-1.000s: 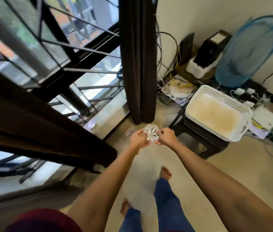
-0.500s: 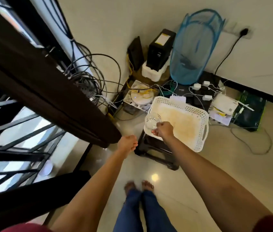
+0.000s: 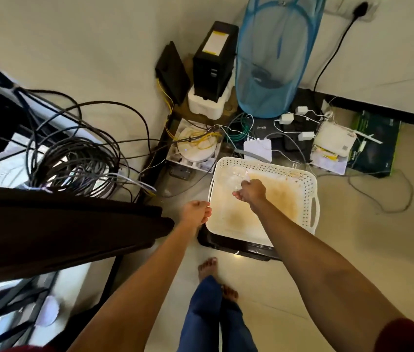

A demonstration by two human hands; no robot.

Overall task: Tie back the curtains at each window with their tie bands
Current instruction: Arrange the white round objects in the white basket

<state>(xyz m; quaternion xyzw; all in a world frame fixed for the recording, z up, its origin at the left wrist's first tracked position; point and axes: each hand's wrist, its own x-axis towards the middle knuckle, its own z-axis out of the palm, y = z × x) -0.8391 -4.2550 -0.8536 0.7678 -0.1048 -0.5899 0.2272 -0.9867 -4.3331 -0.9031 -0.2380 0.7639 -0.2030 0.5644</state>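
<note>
The right grip (image 3: 250, 192) is curled round a clear, glassy thing (image 3: 236, 177), pinching it at its lower edge; what that thing is I cannot tell. It hangs over the far left corner of a white basket (image 3: 271, 166), whose bottom is stained tan. The left grip (image 3: 197, 212) is curled into a fist with nothing seen in it, just beside the basket's left rim.

The basket sits on a black stool (image 3: 241, 248) on the floor (image 3: 353, 250). The dark curtain (image 3: 61, 224) lies across the left of the view, and its end comes near the left grip without plainly touching it. No band shows round it here.

Beyond the curtain lies a coil of grey cables (image 3: 74, 163). Against the wall behind the basket stand a blue mesh hamper (image 3: 271, 72) and a black box (image 3: 213, 54) set in white foam, with small white plugs and wires between them. Two bare feet (image 3: 207, 266) stand near the stool.
</note>
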